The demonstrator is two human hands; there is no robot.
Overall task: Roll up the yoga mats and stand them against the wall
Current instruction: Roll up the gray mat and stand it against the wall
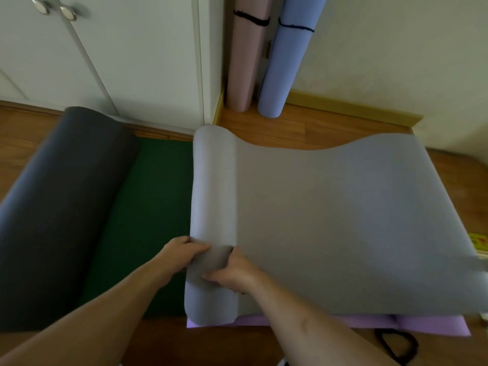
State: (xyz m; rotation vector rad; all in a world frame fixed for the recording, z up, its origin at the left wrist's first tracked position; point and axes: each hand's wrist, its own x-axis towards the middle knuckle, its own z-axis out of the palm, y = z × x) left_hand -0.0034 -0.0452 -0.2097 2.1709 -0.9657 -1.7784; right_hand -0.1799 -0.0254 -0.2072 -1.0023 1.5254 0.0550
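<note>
Two down, the pink roll (244,62) and blue roll (284,70) are tied and standing in the corner, and now my left hand (179,253) and right hand (232,270) are both curled around the started roll of the grey mat (343,212) on the floor, most of it still flat, with the dark mat (60,207), green mat (148,207) and purple mat (422,324) left to do.

Bare floor (303,133) lies open between grey mat (343,220) and two upright rolls (245,62) at the wall (396,48)
</note>
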